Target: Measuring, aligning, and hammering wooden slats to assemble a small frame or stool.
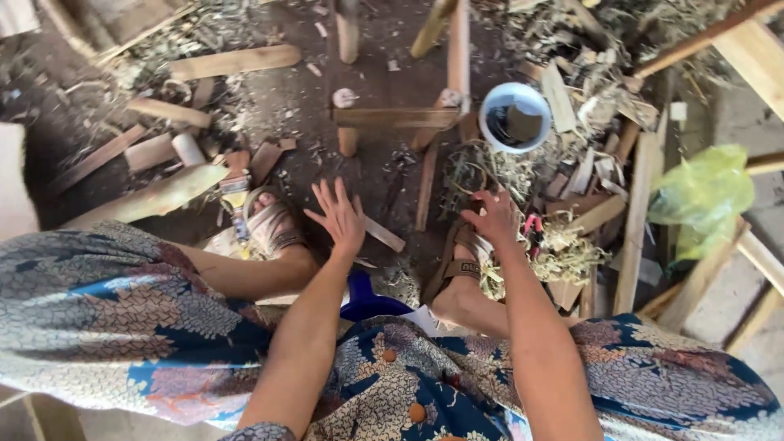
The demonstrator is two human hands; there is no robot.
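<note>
2 bare hands reach down between the person's knees toward a dirt floor littered with wood scraps. Left hand (339,216) is spread wide, palm down, fingers splayed, holding nothing. Just beyond and to the right of its fingertips lies a short pale wood stick (384,234), its long axis slanting away to the lower right, near but apart from the hand. Right hand (492,216) hovers with fingers loosely curled, also empty, directly above the right sandal (460,260). Just to its right, red-handled pliers (533,229) rest on a heap of dry fibres (572,255). Farther ahead of this hand sits a white round tub (514,117). The stick lies nearer the left hand; the pliers nearer the right.
</note>
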